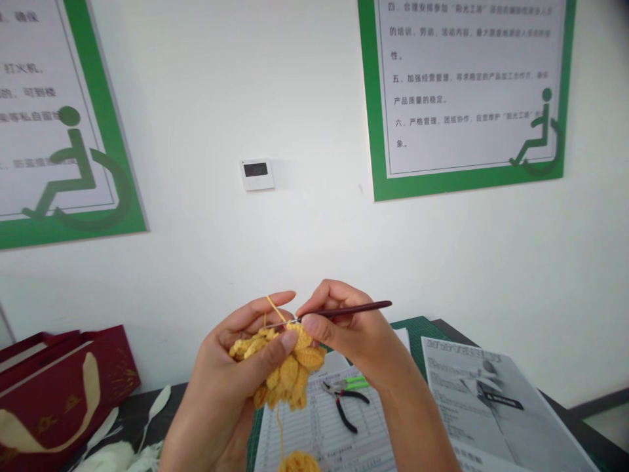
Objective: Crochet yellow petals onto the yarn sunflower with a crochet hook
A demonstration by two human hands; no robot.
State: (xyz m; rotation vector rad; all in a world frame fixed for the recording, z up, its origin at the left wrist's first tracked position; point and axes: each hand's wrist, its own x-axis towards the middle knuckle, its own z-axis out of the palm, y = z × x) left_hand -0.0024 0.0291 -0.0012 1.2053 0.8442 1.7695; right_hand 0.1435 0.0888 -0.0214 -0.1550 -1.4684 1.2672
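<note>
My left hand (pixel 246 354) pinches a yellow crocheted piece (pixel 287 377) made of several overlapping petal-like flaps. A strand of yellow yarn (pixel 273 305) loops over its raised index finger. In my right hand (pixel 346 324) is a crochet hook (pixel 361 309) with a dark red handle, held between thumb and fingers. The hook's thin metal shaft points left and meets the top edge of the crocheted piece, near my left thumb. Whether its tip sits inside a stitch I cannot tell. Below hangs a yarn strand leading down to a yellow yarn ball (pixel 299 462), cut off by the lower edge.
Pliers (pixel 344 400) with black handles lie on printed sheets (pixel 304 426) over a green cutting mat (pixel 417 328). To the right is a grey printed page (pixel 496 406). A dark red bag (pixel 63 387) and white yarn (pixel 113 455) are at left. Behind stands a white wall (pixel 304 249).
</note>
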